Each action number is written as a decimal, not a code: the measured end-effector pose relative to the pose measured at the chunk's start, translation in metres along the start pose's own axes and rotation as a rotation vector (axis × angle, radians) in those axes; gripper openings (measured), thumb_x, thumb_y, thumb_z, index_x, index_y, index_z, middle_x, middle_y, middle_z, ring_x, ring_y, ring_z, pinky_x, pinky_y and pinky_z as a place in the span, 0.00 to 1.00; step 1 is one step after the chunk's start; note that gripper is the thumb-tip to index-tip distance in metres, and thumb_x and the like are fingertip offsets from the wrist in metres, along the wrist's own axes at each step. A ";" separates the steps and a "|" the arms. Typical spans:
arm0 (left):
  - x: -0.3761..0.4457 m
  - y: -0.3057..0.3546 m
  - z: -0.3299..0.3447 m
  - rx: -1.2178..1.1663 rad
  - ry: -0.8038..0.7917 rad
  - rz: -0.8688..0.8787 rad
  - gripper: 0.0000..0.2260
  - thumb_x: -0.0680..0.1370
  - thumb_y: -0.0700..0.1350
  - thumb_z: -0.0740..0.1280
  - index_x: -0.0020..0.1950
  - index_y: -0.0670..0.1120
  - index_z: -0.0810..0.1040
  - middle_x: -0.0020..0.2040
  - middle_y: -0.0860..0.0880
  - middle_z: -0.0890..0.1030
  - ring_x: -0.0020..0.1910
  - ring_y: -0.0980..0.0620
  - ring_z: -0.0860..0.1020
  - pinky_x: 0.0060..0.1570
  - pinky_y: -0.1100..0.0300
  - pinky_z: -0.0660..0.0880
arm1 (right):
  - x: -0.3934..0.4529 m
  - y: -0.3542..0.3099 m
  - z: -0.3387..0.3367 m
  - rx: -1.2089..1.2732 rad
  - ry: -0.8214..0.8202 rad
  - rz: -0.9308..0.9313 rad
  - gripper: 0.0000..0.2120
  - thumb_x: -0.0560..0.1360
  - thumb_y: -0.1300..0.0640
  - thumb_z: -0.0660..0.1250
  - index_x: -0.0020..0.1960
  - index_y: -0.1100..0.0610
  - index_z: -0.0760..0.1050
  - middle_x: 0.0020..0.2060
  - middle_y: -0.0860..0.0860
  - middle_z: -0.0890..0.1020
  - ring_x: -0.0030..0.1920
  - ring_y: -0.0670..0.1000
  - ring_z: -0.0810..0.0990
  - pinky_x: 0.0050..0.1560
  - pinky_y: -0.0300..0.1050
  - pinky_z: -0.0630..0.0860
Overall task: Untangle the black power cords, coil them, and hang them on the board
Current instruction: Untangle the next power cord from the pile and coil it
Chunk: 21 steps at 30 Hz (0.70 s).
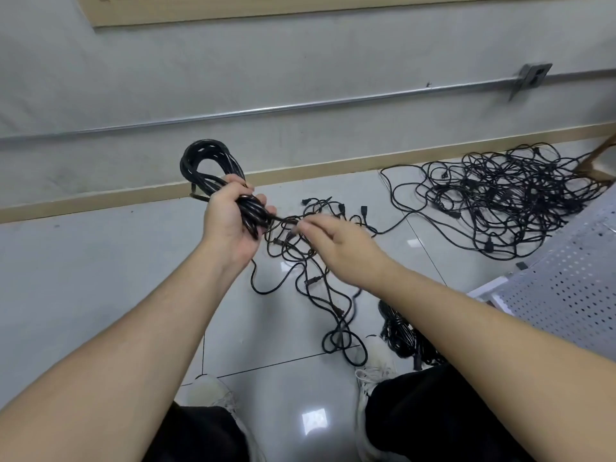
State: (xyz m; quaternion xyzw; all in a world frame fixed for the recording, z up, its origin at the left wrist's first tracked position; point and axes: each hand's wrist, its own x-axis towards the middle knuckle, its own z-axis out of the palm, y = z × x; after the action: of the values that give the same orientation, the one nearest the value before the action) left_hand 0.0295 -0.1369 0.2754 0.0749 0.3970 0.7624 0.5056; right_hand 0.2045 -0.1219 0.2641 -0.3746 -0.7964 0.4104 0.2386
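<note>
Two bare forearms reach forward from the bottom corners of the frame above a person's dark trousers [443,418] and pale shoes [375,365], which stand on a glossy tiled floor [100,278]. The left hand [230,225] is raised at centre, fingers and thumb curled tightly round a coiled black power cord [206,165]; the coil's loops rise above the fist, towards the wall, and its gathered lower end passes through the palm. One strand runs from that bundle to the right, straight to the right hand [336,245], which sits just beside the left, fingertips drawn together in a pinch on the strand; motion blur softens the fingers.

Below and beyond the two hands a loose tangle of cords [316,261] with several plugs lies on the floor, trailing back towards the shoes. A single cord links it to a far larger tangled heap [500,201] near the floor's right edge, against the skirting [133,193]. A second dark cord bundle [403,338] lies on the floor by the right shoe, partly hidden under the right forearm. A white perforated board [566,281] leans in at the right edge. On the grey wall, a metal conduit [233,111] runs to a junction box [533,76] at upper right.
</note>
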 end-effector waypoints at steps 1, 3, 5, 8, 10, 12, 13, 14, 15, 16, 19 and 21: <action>0.001 0.003 -0.002 0.040 0.016 0.001 0.16 0.77 0.31 0.54 0.38 0.51 0.71 0.36 0.49 0.70 0.30 0.51 0.67 0.30 0.59 0.70 | 0.001 0.002 -0.002 -0.129 -0.058 -0.051 0.14 0.85 0.48 0.60 0.59 0.52 0.81 0.44 0.43 0.84 0.46 0.42 0.80 0.52 0.40 0.75; 0.002 0.006 -0.008 0.133 0.016 -0.025 0.16 0.76 0.31 0.54 0.39 0.50 0.71 0.37 0.49 0.71 0.31 0.51 0.70 0.30 0.60 0.70 | 0.004 0.003 -0.008 -0.243 -0.152 -0.091 0.14 0.85 0.46 0.59 0.60 0.49 0.80 0.50 0.42 0.84 0.53 0.42 0.79 0.58 0.43 0.73; 0.000 0.005 -0.012 0.275 -0.041 -0.085 0.16 0.76 0.31 0.55 0.38 0.50 0.72 0.38 0.49 0.73 0.32 0.52 0.74 0.29 0.60 0.72 | 0.007 0.004 -0.013 -0.317 -0.228 -0.176 0.13 0.85 0.46 0.59 0.59 0.49 0.80 0.45 0.37 0.81 0.48 0.38 0.76 0.54 0.40 0.72; -0.006 0.000 -0.015 0.645 -0.181 -0.122 0.14 0.76 0.31 0.58 0.38 0.48 0.74 0.39 0.48 0.74 0.31 0.53 0.76 0.28 0.59 0.72 | 0.005 0.011 -0.015 -0.271 -0.277 -0.241 0.11 0.84 0.48 0.63 0.54 0.52 0.81 0.41 0.40 0.80 0.45 0.42 0.76 0.51 0.40 0.72; -0.010 -0.005 -0.014 0.871 -0.272 -0.117 0.15 0.78 0.32 0.61 0.38 0.49 0.78 0.36 0.47 0.73 0.32 0.53 0.75 0.30 0.58 0.72 | 0.001 0.014 -0.015 -0.135 -0.264 -0.162 0.12 0.81 0.47 0.68 0.45 0.54 0.81 0.36 0.48 0.80 0.38 0.49 0.77 0.44 0.45 0.75; -0.012 -0.010 -0.012 1.009 -0.323 -0.098 0.17 0.78 0.34 0.64 0.37 0.52 0.82 0.33 0.48 0.75 0.33 0.51 0.74 0.35 0.54 0.71 | 0.001 0.012 -0.020 0.022 -0.182 -0.007 0.20 0.75 0.47 0.75 0.30 0.52 0.72 0.25 0.47 0.72 0.29 0.49 0.69 0.34 0.44 0.69; -0.012 -0.012 -0.010 1.047 -0.330 -0.080 0.16 0.78 0.35 0.65 0.38 0.53 0.84 0.32 0.49 0.76 0.34 0.51 0.74 0.37 0.54 0.71 | 0.002 0.011 -0.025 0.079 -0.154 0.076 0.24 0.73 0.46 0.77 0.28 0.51 0.67 0.24 0.45 0.68 0.27 0.48 0.65 0.33 0.43 0.67; -0.012 -0.014 -0.009 1.069 -0.329 -0.059 0.16 0.78 0.36 0.65 0.39 0.53 0.85 0.30 0.52 0.77 0.35 0.50 0.74 0.38 0.53 0.71 | 0.002 0.011 -0.030 0.137 -0.174 0.152 0.25 0.73 0.47 0.78 0.27 0.50 0.66 0.24 0.45 0.66 0.27 0.47 0.65 0.34 0.43 0.68; -0.011 -0.015 -0.009 1.089 -0.327 -0.040 0.15 0.79 0.36 0.66 0.41 0.53 0.85 0.29 0.55 0.78 0.35 0.50 0.73 0.39 0.55 0.71 | 0.002 0.012 -0.035 0.224 -0.253 0.214 0.23 0.74 0.48 0.77 0.30 0.49 0.66 0.25 0.46 0.65 0.28 0.48 0.64 0.34 0.43 0.69; -0.010 -0.014 -0.008 1.119 -0.331 -0.022 0.14 0.79 0.37 0.65 0.42 0.53 0.85 0.28 0.57 0.78 0.35 0.51 0.73 0.38 0.57 0.71 | 0.001 0.014 -0.041 0.331 -0.370 0.253 0.19 0.76 0.49 0.75 0.33 0.50 0.67 0.26 0.47 0.64 0.28 0.48 0.64 0.34 0.42 0.70; -0.010 -0.011 -0.011 1.146 -0.357 -0.054 0.13 0.80 0.38 0.65 0.45 0.53 0.86 0.29 0.58 0.78 0.35 0.52 0.72 0.35 0.58 0.70 | -0.003 0.021 -0.055 0.450 -0.474 0.247 0.10 0.77 0.51 0.73 0.48 0.58 0.78 0.29 0.48 0.64 0.30 0.48 0.61 0.31 0.38 0.64; -0.013 -0.012 -0.011 1.182 -0.394 -0.077 0.10 0.81 0.43 0.66 0.47 0.54 0.86 0.31 0.60 0.80 0.35 0.54 0.73 0.37 0.58 0.70 | -0.003 0.026 -0.060 0.343 -0.311 0.218 0.13 0.76 0.50 0.74 0.51 0.60 0.82 0.29 0.49 0.71 0.31 0.48 0.65 0.31 0.39 0.63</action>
State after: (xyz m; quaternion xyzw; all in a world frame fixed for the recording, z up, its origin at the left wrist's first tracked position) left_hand 0.0390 -0.1514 0.2634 0.4670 0.6534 0.3667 0.4697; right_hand 0.2583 -0.0857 0.2750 -0.3447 -0.6971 0.6156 0.1275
